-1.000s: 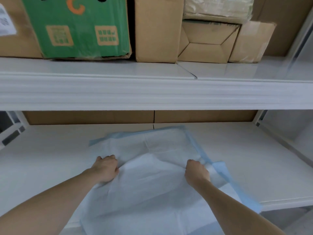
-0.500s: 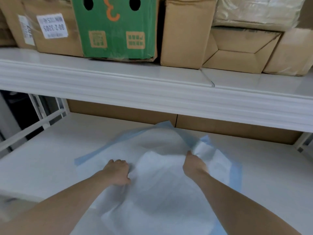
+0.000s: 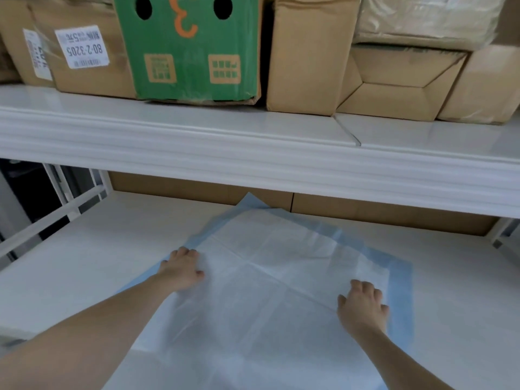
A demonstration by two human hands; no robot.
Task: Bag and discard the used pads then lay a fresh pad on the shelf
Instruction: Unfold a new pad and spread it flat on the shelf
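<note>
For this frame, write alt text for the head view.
Both hands, left hand and right hand, press a white, blue-edged pad flat on the lower shelf. Cardboard boxes, one green box, line the upper shelf.

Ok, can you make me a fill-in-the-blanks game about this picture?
1. Both hands rest on a white pad with a ____ border.
2. The pad lies on the ____ shelf.
3. The box with two round holes is ____.
4. The left hand and right hand each press the pad with ____ fingers.

Missing words: blue; lower; green; straight
</note>
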